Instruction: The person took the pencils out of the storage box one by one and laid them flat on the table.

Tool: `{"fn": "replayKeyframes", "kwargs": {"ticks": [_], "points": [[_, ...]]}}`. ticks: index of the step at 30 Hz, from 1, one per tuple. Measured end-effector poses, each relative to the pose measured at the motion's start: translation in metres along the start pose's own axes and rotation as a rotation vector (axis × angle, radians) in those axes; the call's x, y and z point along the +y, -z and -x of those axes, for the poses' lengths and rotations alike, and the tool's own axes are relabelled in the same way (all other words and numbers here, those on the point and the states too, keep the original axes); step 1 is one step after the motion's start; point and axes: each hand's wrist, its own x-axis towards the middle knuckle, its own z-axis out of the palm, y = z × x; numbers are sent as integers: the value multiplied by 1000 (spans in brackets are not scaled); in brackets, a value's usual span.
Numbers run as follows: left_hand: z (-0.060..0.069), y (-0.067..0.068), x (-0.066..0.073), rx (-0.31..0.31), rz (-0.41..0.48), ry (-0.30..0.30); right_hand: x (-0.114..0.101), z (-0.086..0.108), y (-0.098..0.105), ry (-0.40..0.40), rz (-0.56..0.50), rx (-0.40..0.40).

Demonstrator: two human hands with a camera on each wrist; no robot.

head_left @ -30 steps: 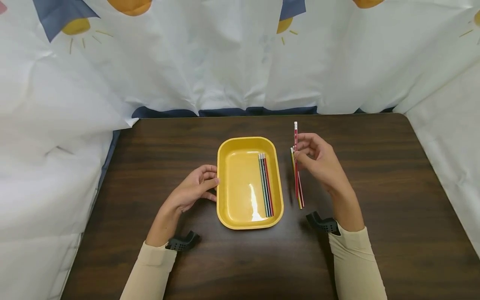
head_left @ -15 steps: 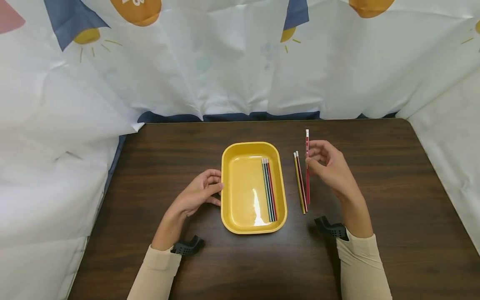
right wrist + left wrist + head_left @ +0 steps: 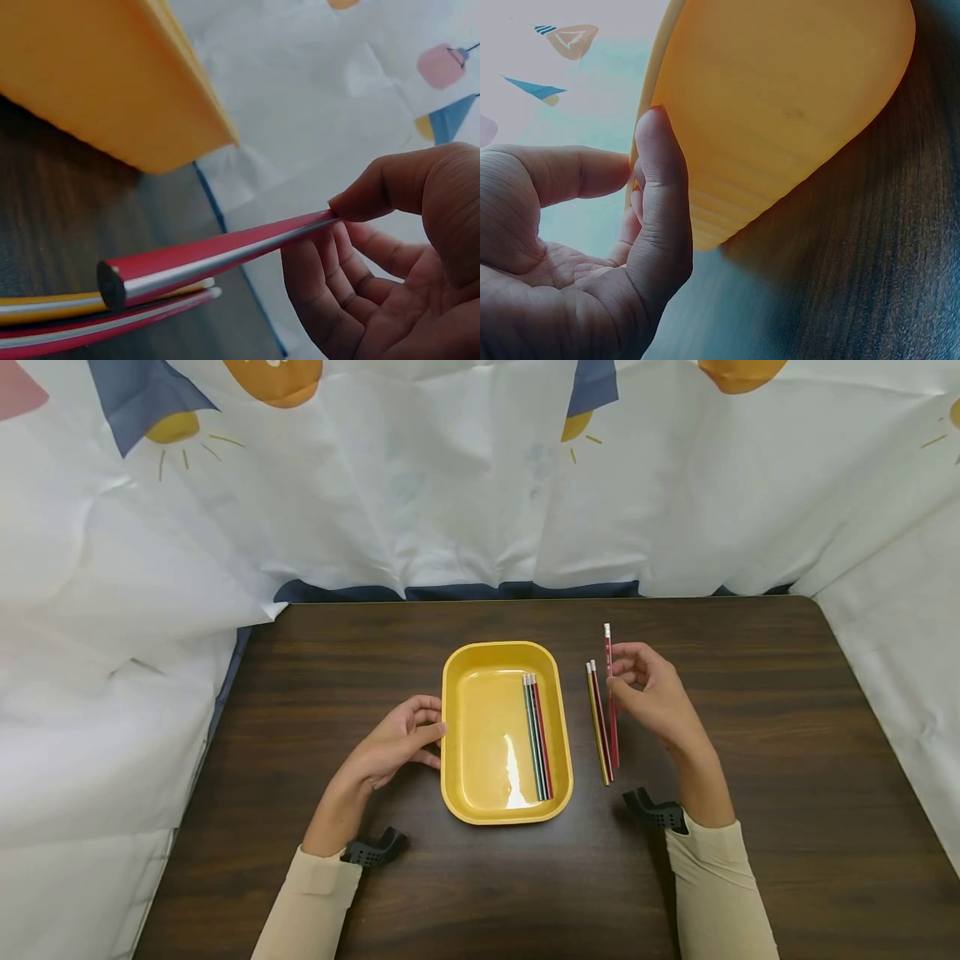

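Observation:
My left hand [image 3: 401,739] pinches the left rim of a yellow tray [image 3: 448,785] between thumb and fingers; the left wrist view shows this grip on the tray's wall [image 3: 780,97]. Green, black and red pencils [image 3: 537,739] lie side by side along the tray's right side. With thumb and fingertips, my right hand [image 3: 652,693] holds a red pencil [image 3: 613,731] near its white-tipped end. That pencil's dark, flat end [image 3: 112,285] points toward the right wrist camera. Just left of it, a yellow pencil [image 3: 597,727] and a dark red pencil [image 3: 112,330] lie together on the table.
The dark wood-grain table [image 3: 480,893] extends around the tray and both hands. A white printed curtain [image 3: 465,485] hangs behind its back edge and along the sides. Black wrist devices [image 3: 375,847] sit on both wrists.
The red pencil in my right hand has shifted from over the other loose pencils to their right, then slightly back left. My left hand keeps its hold on the tray. The head view has shifted slightly.

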Motion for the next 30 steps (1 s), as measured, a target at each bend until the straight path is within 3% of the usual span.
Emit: {"fn": "replayKeyframes", "kwargs": {"ticks": [14, 22, 30], "points": [[-1, -2, 2, -7, 14, -4, 7, -3, 3, -30, 69, 19], [1, 2, 0, -10, -3, 3, 20, -7, -1, -63, 71, -9], [-2, 2, -1, -13, 8, -4, 21, -9, -1, -61, 163, 8]]}}
